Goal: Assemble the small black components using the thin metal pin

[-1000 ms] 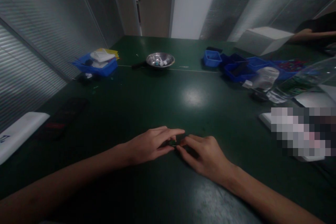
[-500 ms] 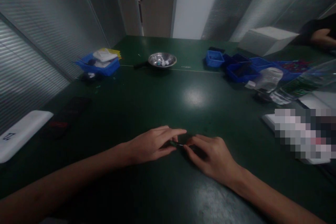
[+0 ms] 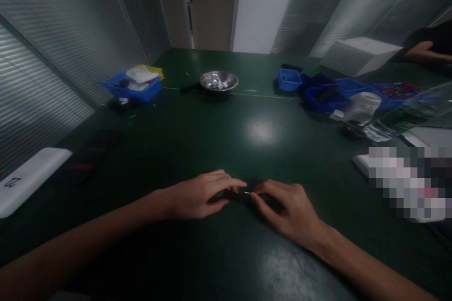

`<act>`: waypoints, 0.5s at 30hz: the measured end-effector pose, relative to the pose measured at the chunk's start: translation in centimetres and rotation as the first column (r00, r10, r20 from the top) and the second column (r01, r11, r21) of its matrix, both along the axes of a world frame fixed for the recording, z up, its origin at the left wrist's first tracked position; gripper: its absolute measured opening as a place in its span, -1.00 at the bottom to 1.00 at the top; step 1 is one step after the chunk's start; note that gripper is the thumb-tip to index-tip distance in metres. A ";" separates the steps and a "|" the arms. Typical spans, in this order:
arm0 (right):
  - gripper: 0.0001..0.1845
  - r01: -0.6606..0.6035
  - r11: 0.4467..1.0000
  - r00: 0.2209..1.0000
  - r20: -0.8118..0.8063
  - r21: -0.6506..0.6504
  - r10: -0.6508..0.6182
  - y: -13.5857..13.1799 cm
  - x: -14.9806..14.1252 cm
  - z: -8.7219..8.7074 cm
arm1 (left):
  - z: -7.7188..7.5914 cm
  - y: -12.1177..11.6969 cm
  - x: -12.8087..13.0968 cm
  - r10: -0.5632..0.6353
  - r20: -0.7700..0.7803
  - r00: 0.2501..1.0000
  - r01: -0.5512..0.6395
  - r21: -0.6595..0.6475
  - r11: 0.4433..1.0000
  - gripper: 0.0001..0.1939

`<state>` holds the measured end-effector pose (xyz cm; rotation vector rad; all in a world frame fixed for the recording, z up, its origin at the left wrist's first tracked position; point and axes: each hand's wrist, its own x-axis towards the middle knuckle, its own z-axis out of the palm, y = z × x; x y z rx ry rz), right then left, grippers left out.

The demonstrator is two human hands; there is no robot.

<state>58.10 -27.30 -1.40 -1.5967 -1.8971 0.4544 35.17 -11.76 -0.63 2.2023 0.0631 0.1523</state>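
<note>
My right hand (image 3: 287, 204) rests low over the green table (image 3: 197, 136), thumb and fingertips pinched on one end of a small thin piece with a shiny tip (image 3: 247, 193). What that piece is cannot be made out. Facing it from the left, my left hand (image 3: 201, 196) has its thumb and fingers apart. Between them, a small greenish bit (image 3: 221, 194) shows close to the table. Whether it belongs to the thin piece is too dark to tell.
A metal bowl (image 3: 228, 88) with small items stands farther back. Blue bins (image 3: 289, 80) and a white box (image 3: 360, 56) are at the back right, near a person's arm (image 3: 422, 51). A blue tray (image 3: 151, 91) and a white device (image 3: 33, 176) lie left.
My left hand has shifted slightly left, its index finger lower and its thumb farther from the shiny tip. My right hand stays nearly in place. The person's arm at far right has moved.
</note>
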 end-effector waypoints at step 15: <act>-0.75 0.000 0.999 1.000 -0.032 -0.044 -0.001 -0.1 0.7 0.1 | -0.8 16.7 -8.8 0.633 0.011 0.774 -0.557 0.487 0.673 -0.55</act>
